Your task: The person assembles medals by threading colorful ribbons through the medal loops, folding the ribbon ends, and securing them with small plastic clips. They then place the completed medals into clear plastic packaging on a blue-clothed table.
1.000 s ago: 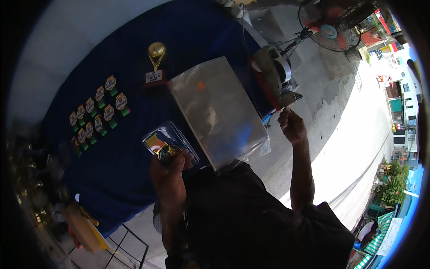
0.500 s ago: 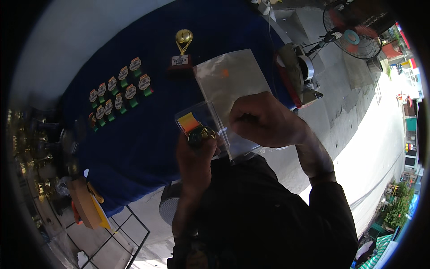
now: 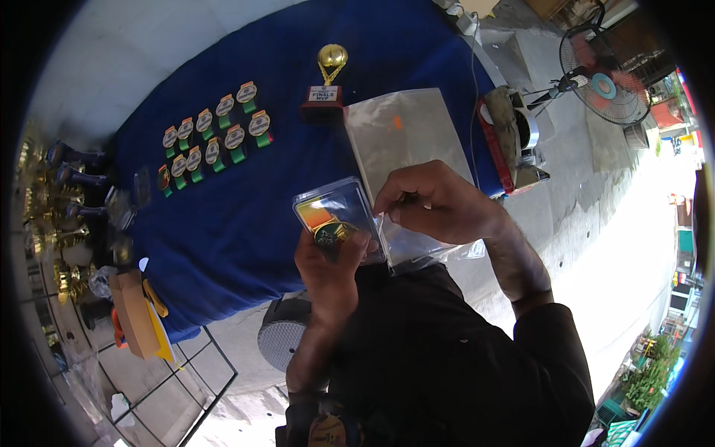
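Note:
My left hand (image 3: pixel 328 279) is wrapped round the lower part of a clear plastic case (image 3: pixel 350 195), thumb across its front. Inside or against the case lie a round dark-and-gold medal (image 3: pixel 334 237) and its folded orange-yellow ribbon (image 3: pixel 320 214). My right hand (image 3: pixel 439 201) is at the case's right edge, thumb and fingertips pinched together. A small pale, shiny bit shows under those fingertips, too small to name. Below and beside the hands is a large clear plastic sleeve (image 3: pixel 410 141) lying on the blue cloth.
A gold ball trophy (image 3: pixel 332 58) stands at the back of the blue-covered table (image 3: pixel 246 216). Two rows of medals (image 3: pixel 225 106) with green ribbons lie to the left. More trophies (image 3: pixel 74 212), a cardboard box (image 3: pixel 134 313) and a round stool (image 3: pixel 283 339) are lower left. A fan (image 3: pixel 603 82) stands far right.
My right hand has come from a loose fist above to a pinch at the case's right edge. The left hand still holds the case. The whole view has shifted slightly.

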A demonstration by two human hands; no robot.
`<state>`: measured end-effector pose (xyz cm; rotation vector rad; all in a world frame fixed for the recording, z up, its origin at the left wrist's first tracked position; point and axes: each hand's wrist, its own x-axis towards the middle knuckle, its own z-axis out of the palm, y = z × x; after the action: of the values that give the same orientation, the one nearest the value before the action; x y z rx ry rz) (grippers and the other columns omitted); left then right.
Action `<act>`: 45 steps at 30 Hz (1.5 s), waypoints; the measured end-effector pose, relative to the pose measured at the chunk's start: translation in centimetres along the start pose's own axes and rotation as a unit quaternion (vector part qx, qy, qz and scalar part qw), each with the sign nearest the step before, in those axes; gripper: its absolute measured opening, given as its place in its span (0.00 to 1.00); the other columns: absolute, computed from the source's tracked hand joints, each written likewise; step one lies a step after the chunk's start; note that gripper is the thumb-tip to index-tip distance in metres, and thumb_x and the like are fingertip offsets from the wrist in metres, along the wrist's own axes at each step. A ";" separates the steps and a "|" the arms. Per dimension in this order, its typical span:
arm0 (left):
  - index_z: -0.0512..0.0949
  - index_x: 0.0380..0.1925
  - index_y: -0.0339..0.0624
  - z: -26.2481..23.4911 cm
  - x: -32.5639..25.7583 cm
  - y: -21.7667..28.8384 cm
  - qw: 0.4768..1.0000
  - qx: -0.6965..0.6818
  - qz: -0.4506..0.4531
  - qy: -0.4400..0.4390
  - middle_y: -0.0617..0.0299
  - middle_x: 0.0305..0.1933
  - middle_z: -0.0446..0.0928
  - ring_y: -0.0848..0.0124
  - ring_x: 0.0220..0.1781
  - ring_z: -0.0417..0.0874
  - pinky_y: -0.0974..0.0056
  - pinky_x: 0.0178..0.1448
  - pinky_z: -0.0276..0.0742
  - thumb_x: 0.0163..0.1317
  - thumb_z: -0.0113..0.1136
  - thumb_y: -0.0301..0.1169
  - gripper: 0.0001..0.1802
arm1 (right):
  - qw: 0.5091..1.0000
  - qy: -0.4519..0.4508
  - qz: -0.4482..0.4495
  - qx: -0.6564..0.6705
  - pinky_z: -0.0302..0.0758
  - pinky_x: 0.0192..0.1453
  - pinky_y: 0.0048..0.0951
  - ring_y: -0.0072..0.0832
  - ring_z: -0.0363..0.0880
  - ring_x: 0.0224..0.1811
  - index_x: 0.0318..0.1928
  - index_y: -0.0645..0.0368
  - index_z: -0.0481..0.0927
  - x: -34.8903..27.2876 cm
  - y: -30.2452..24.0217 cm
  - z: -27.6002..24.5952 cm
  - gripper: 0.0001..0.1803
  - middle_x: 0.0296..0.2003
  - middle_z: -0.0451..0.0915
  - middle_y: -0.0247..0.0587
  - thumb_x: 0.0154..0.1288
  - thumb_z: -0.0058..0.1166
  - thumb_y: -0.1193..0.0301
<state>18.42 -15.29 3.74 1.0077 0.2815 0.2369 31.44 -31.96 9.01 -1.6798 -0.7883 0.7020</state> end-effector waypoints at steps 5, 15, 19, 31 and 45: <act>0.75 0.53 0.37 -0.1 0.4 -0.1 0.995 -0.097 -0.007 -0.038 0.59 0.42 0.83 0.76 0.37 0.84 0.69 0.42 0.83 0.64 0.67 0.18 0.18 | 0.993 -0.056 -0.006 0.103 0.77 0.42 0.26 0.20 0.82 0.38 0.46 0.67 0.82 0.1 1.4 -0.3 0.08 0.38 0.85 0.38 0.68 0.55 0.79; 0.72 0.58 0.34 0.0 1.1 -0.3 0.989 -0.015 -0.104 -0.099 0.63 0.40 0.80 0.78 0.35 0.81 0.68 0.40 0.78 0.68 0.59 0.25 0.19 | 0.992 0.044 0.041 0.111 0.77 0.40 0.26 0.21 0.82 0.36 0.44 0.63 0.80 0.4 4.4 2.4 0.11 0.35 0.84 0.38 0.64 0.66 0.75; 0.74 0.57 0.30 -1.3 1.1 0.7 0.991 0.009 -0.119 -0.065 0.62 0.41 0.81 0.78 0.37 0.81 0.68 0.43 0.78 0.70 0.48 0.27 0.19 | 0.937 0.331 0.040 -0.106 0.79 0.40 0.27 0.22 0.82 0.34 0.42 0.64 0.82 -6.4 6.1 -4.2 0.10 0.31 0.84 0.41 0.64 0.68 0.73; 0.81 0.47 0.26 -3.4 2.1 0.8 0.994 0.009 0.028 -0.108 0.56 0.45 0.80 0.74 0.44 0.81 0.69 0.49 0.78 0.59 0.63 0.16 0.15 | 0.815 0.520 0.256 -0.010 0.82 0.48 0.37 0.24 0.82 0.49 0.53 0.55 0.84 -19.8 12.0 -12.4 0.16 0.43 0.85 0.34 0.75 0.57 0.59; 0.74 0.52 0.34 -2.4 0.6 0.3 0.993 0.069 -0.017 -0.091 0.56 0.43 0.79 0.74 0.40 0.81 0.70 0.43 0.79 0.64 0.62 0.28 0.18 | 0.698 0.644 -0.018 0.315 0.81 0.66 0.47 0.36 0.83 0.53 0.55 0.64 0.75 -20.7 15.8 -5.8 0.16 0.57 0.77 0.47 0.82 0.43 0.64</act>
<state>18.16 -13.05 2.68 1.1531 0.1506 0.0944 25.81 -54.60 -3.86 -1.0780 0.4265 -0.3287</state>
